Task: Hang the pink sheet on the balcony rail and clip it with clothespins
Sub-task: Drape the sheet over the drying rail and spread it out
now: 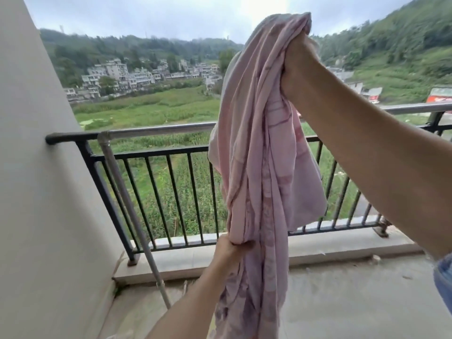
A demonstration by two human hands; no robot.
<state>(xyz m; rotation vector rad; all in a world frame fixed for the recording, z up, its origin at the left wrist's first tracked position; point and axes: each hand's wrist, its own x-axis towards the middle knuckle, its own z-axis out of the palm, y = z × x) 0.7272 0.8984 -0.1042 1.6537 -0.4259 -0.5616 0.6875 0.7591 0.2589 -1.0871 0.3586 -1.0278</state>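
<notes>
Pink sheet hangs bunched at twelve o'clock, gripped high by the right hand while left hand fingers pinch a lower fold. Nothing lies over the rail yet — draping and clipping both remain, and no clothespins show.

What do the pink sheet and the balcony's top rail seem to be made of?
The pink sheet looks like thin woven cloth, perhaps cotton: matte, with a faded print, hanging in soft limp folds. The top rail looks like bare metal tube, dull silver with a faint sheen. The bars under it look like metal painted black.
</notes>
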